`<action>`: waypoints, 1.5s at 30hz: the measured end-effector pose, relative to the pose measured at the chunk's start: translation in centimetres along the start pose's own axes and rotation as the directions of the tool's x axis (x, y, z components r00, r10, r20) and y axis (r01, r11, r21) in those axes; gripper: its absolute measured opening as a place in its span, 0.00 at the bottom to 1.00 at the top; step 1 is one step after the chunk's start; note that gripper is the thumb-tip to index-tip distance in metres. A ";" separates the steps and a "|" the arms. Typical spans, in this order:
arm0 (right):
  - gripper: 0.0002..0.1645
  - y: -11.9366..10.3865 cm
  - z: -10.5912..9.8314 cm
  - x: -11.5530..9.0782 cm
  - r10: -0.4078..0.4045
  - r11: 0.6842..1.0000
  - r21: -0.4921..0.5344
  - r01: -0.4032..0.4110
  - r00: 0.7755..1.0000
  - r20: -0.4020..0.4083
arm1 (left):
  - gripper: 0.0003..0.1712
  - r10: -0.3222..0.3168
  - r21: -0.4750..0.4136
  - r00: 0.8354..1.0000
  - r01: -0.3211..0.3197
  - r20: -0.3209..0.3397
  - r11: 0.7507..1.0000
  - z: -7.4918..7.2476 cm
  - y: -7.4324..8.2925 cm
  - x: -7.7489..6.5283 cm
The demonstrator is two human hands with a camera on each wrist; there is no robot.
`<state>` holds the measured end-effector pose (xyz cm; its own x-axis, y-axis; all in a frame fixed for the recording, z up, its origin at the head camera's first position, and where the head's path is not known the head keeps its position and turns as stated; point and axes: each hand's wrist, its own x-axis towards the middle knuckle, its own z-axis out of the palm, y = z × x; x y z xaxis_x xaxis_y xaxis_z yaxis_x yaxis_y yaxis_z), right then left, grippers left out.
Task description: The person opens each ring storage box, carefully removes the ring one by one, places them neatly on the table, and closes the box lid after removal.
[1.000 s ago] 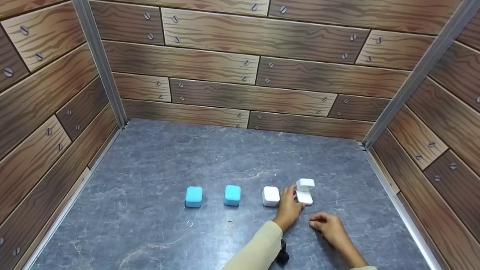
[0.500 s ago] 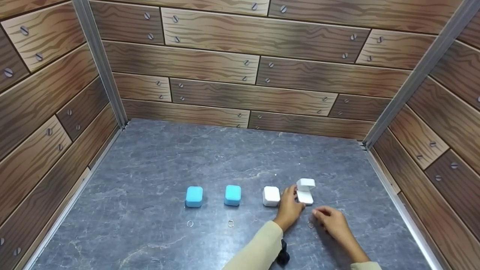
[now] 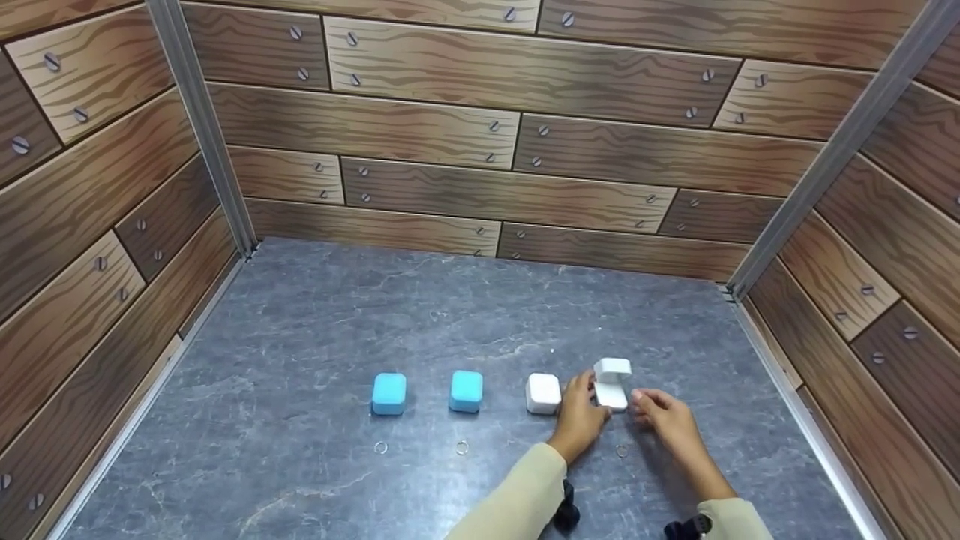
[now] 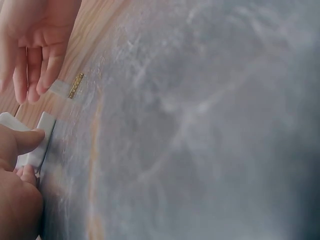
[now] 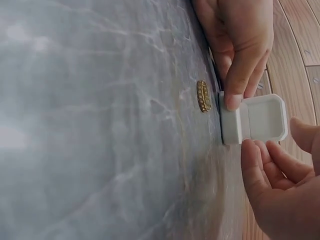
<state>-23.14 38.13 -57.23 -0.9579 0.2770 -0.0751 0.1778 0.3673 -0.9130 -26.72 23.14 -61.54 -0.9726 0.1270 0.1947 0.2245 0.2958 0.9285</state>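
A white ring box [image 3: 611, 394] stands with its lid raised in the head view. My left hand [image 3: 579, 421] holds its base, thumb and fingers on either side; the thumb [image 5: 234, 100] presses the base's edge in the right wrist view. My right hand [image 3: 670, 426] is at the box's right side, fingertips right at the base and thumb apart from the fingers [image 5: 256, 172], nothing between them. On the table in front of the box lies a gold-coloured ring [image 5: 203, 96], also visible in the left wrist view.
A closed white box [image 3: 543, 394] stands just left of my left hand. Farther left are two closed blue boxes, one left [image 3: 389, 394] and one nearer [image 3: 466, 391]. Before them lie a silvery ring [image 3: 381, 448] and a gold-toned ring [image 3: 462, 448]. Wood-patterned walls [image 3: 420, 180] enclose the grey table [image 3: 337, 315].
My right hand has let go of the ring in front of the white box, leaving it on the table, and has moved forward to the box's right side. My left hand has stayed put.
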 end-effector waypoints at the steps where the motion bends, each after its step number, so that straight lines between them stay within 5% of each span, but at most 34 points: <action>1: 0.30 -0.1 0.0 0.2 0.004 1.000 0.021 -0.004 1.000 0.000 | 0.36 -0.006 -0.002 1.000 0.006 0.003 1.000 0.0 0.0 0.0; 9: 0.35 -0.6 0.0 2.2 0.005 0.986 0.167 -0.006 1.000 0.008 | 0.36 0.005 -0.015 1.000 -0.005 0.018 1.000 0.2 0.0 0.0; 45: 0.46 0.0 2.1 4.8 0.070 0.982 0.172 -0.077 0.996 0.049 | 0.35 -0.006 0.067 1.000 0.006 0.007 0.998 -0.1 -0.2 0.1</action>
<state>-28.25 37.57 -58.41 -0.9532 0.2578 -0.1582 0.2097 0.1865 -0.9598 -26.88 23.00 -61.64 -0.9735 0.1320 0.1868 0.2226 0.3589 0.9065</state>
